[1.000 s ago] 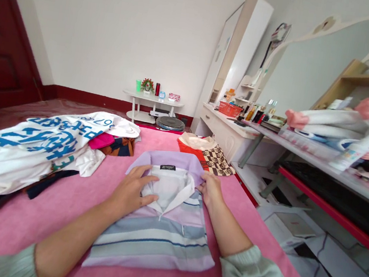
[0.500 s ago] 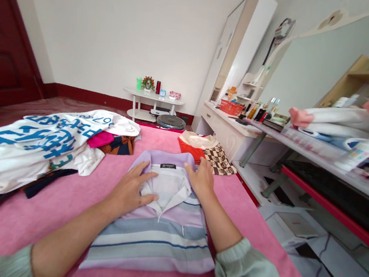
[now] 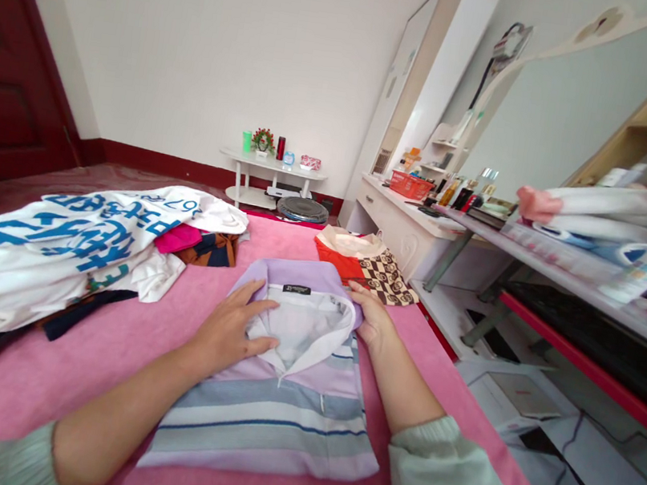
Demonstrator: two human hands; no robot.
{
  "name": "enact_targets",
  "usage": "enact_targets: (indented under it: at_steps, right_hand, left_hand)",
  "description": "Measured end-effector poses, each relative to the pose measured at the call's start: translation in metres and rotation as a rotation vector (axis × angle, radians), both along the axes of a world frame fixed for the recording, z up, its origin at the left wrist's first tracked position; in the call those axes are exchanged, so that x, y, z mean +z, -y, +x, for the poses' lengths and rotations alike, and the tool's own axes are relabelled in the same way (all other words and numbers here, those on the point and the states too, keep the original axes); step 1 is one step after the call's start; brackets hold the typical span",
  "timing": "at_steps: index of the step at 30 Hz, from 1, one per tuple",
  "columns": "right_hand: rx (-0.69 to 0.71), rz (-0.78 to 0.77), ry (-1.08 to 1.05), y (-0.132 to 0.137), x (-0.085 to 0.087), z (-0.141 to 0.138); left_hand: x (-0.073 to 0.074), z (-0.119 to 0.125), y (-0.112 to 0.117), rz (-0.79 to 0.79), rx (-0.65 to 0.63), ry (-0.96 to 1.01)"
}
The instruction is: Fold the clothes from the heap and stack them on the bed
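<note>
A folded polo shirt point(image 3: 266, 420) with lilac, grey and white stripes lies in front of me, its collar pointing away and a dark label at the neck. My left hand point(image 3: 233, 328) rests on the left side of the collar, fingers spread and thumb apart over the neck opening. At the right side of the collar, my right hand point(image 3: 373, 316) is closed on the purple cloth, part of its fingers hidden behind the edge. The collar's right side is lifted and rounded outward.
The shirt lies on a pink bedspread point(image 3: 275, 239). A heap of clothes with a white printed shirt point(image 3: 86, 239) is at the left. Folded red and checkered garments point(image 3: 383, 274) lie beyond my right hand. A cluttered table point(image 3: 575, 264) stands along the right.
My right hand has moved a little to the right and closed on the collar, drawing that side outward and widening the neck opening. My left hand stays in place.
</note>
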State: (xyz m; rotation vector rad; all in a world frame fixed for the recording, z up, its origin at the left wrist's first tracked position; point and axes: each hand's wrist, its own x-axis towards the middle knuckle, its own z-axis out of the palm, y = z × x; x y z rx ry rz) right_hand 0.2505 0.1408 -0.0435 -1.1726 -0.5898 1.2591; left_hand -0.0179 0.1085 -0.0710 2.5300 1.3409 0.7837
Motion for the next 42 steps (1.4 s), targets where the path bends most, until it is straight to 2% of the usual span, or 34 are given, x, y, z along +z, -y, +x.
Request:
enact_targets:
  at_steps: [3, 7, 11, 13, 16, 19, 22, 24, 26, 32, 36, 42]
  right_hand:
    - [-0.035, 0.038, 0.04, -0.004, -0.007, 0.008]
    - [-0.235, 0.189, 0.513, -0.007, -0.02, 0.022]
    - [-0.318, 0.356, 0.896, 0.001, -0.013, 0.022]
    - [-0.303, 0.492, 1.131, 0.01, -0.003, 0.012]
    - [-0.087, 0.582, 1.38, 0.02, 0.006, -0.008]
    - [0.162, 0.426, 1.555, 0.021, 0.002, -0.019]
    - [0.346, 0.173, 1.613, 0.016, -0.009, -0.016]
    - [0.404, 0.092, 1.629, 0.012, -0.014, -0.011]
    - [0.405, 0.072, 1.649, 0.01, -0.017, -0.008]
    - [0.36, 0.063, 1.691, 0.01, -0.021, -0.007]
    - [0.338, 0.04, 1.707, 0.011, -0.021, -0.01]
    - [0.375, -0.001, 1.718, 0.034, -0.017, -0.005]
  left_hand:
    - [0.001, 0.0, -0.001, -0.009, -0.002, 0.002]
    - [0.0, -0.001, -0.001, -0.016, -0.002, 0.002]
    - [0.004, 0.0, 0.002, -0.027, 0.009, 0.002]
    - [0.01, 0.002, 0.001, -0.019, -0.003, 0.019]
    - [0.023, 0.007, -0.011, 0.018, -0.054, 0.009]
    - [0.025, 0.01, -0.036, 0.024, -0.114, -0.101]
    - [0.014, 0.008, -0.064, -0.07, -0.057, -0.196]
    - [0.005, 0.005, -0.076, -0.12, 0.003, -0.21]
    - [0.0, 0.003, -0.082, -0.132, 0.045, -0.207]
    - [0.002, -0.003, -0.076, -0.145, 0.1, -0.235]
    - [0.002, -0.019, -0.067, -0.169, 0.09, -0.251]
    - [-0.004, -0.051, -0.035, -0.157, 0.116, -0.285]
